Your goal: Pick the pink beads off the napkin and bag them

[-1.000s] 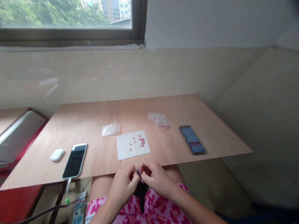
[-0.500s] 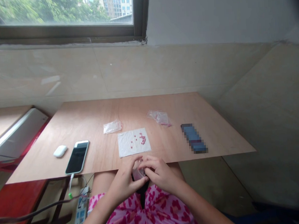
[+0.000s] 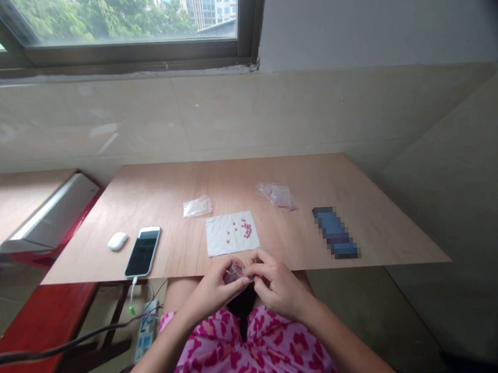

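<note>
My left hand (image 3: 215,291) and my right hand (image 3: 277,285) meet just below the near edge of the wooden table (image 3: 348,175), over my lap. Both pinch a small clear plastic bag (image 3: 236,273) between their fingertips. Right beyond them on the table lies a white sheet (image 3: 232,233) with several small pink beads (image 3: 245,229) scattered on it.
Two more small clear bags lie past the sheet, one at the left (image 3: 197,206) and one at the right (image 3: 276,194) holding pink bits. A phone (image 3: 143,259) on a cable and a white earbud case (image 3: 117,240) sit left; a blue flat object (image 3: 336,239) lies right.
The hands have risen from the lap toward the table edge, still together on the small bag. The view has shifted slightly to the left.
</note>
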`<action>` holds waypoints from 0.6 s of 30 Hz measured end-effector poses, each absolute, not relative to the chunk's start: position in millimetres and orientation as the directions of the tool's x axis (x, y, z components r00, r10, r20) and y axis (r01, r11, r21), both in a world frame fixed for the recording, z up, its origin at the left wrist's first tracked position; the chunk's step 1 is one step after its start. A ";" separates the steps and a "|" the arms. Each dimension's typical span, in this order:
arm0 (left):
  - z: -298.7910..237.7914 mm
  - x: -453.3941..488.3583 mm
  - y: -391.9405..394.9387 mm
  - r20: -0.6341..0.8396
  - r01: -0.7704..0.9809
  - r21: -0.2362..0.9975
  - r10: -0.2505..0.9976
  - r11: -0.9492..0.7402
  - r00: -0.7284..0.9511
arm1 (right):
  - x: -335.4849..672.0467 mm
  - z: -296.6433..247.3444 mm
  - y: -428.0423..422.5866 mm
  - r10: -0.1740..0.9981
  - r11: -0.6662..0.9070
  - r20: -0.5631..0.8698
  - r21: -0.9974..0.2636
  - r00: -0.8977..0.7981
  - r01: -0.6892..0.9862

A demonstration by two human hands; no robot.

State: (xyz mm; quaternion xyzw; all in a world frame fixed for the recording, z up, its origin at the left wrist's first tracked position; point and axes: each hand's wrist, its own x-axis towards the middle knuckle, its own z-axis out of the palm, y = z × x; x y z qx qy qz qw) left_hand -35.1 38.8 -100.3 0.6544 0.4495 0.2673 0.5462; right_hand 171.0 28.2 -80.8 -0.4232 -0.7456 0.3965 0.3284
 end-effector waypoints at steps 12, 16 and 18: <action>-105.9 -38.5 38.4 -0.093 0.406 0.908 0.897 -0.101 0.433 | 162.5 -86.7 22.2 0.879 0.325 0.132 -0.869 -0.458 0.373; -106.6 -38.9 36.9 -0.048 0.411 0.899 0.897 -0.153 0.439 | 159.5 -84.7 20.9 0.893 0.253 0.068 -0.893 -0.445 0.372; -105.4 -38.8 35.7 -0.020 0.413 0.891 0.894 -0.188 0.448 | 158.2 -83.2 20.2 0.892 0.203 0.009 -0.901 -0.451 0.383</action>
